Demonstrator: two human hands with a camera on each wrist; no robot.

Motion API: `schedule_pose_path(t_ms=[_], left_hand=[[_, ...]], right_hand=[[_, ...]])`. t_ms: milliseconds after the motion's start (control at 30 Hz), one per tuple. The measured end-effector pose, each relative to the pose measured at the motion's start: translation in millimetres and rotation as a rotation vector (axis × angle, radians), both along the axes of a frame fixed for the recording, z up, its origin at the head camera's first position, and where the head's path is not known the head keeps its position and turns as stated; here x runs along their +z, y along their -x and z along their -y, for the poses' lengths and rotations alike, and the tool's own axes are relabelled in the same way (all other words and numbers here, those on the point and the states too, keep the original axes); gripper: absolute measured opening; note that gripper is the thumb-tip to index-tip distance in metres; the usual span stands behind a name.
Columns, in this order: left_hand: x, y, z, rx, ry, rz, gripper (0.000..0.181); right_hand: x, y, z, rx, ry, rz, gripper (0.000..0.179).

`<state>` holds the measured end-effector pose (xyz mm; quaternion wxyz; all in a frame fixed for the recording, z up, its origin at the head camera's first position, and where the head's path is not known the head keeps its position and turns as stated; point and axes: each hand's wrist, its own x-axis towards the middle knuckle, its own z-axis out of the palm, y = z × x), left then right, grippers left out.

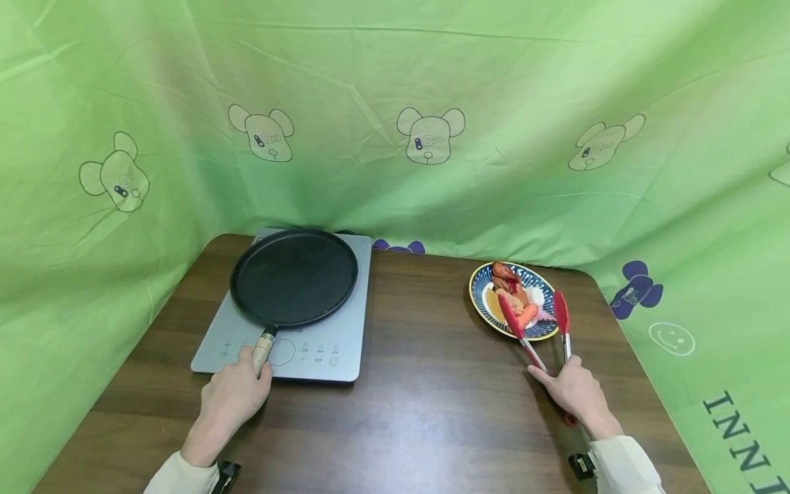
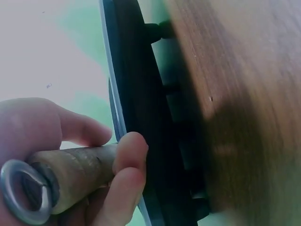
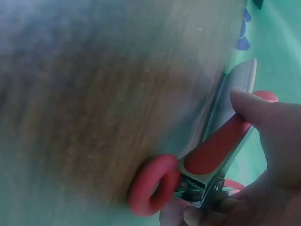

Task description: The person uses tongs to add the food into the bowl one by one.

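My left hand [image 1: 236, 387] grips the pale wooden handle [image 1: 264, 348] of a flat black pan [image 1: 296, 274], which sits on a white induction cooker [image 1: 330, 346]. In the left wrist view, fingers curl round that handle near its metal hanging ring [image 2: 26, 192]. My right hand [image 1: 577, 390] holds red-and-silver tongs [image 1: 532, 353] whose arms are spread apart. Their red tips are over a blue-patterned plate [image 1: 481, 312] bearing several food pieces, among them an orange-pink one [image 1: 527, 315] and a white one [image 1: 535, 296]. The right wrist view shows the tongs' red ring [image 3: 153, 186] at the hinge end.
All of this stands on a brown wooden table [image 1: 426, 384]. A green cloth [image 1: 395, 192] printed with bear heads hangs behind it and along both sides. The cooker is at the left, the plate at the back right.
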<state>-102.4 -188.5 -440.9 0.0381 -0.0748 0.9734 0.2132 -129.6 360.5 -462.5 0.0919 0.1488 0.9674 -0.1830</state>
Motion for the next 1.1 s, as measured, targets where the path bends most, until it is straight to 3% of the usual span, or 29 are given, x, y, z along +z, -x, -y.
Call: schedule_pose_path(t_ms=[333, 467, 733, 1100], left_hand=[[-3.2, -1.3, -0.4, 0.001, -0.002, 0.023, 0.053], [-3.7, -0.9, 0.5, -0.010, -0.014, 0.035, 0.053], [-3.3, 2.4, 3.4, -0.016, -0.019, 0.041, 0.052], [-2.1, 3.8, 2.6, -0.009, -0.014, 0.066, 0.060]], right_hand=[[-5.1, -7.4, -2.0, -0.022, 0.064, -0.104, 0.087], [-5.5, -7.9, -3.8, 0.024, 0.060, -0.158, 0.085], [-5.8, -3.4, -4.8, 0.143, 0.000, -0.280, 0.062], [11.1, -2.4, -7.2, 0.254, -0.149, -0.360, 0.063]])
